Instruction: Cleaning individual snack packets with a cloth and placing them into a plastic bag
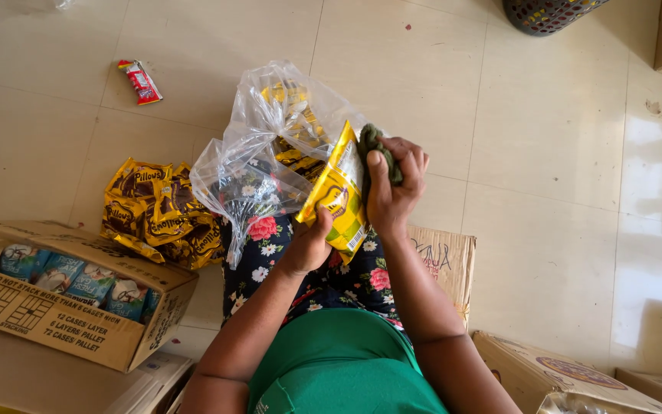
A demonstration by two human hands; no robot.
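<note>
My left hand (312,244) grips the lower edge of a yellow snack packet (340,193), held upright over my lap. My right hand (394,184) presses a dark green cloth (373,144) against the packet's upper right side. Just behind the packet, a clear plastic bag (258,146) with more yellow and brown packets inside rests on my floral-skirted knees.
A pile of brown and gold snack packets (158,215) lies on the tiled floor at left. An open cardboard box (63,307) of blue packets stands lower left. A red wrapper (141,81) lies far left. Cardboard boxes (553,376) sit at right; a dark basket (545,14) is at the top.
</note>
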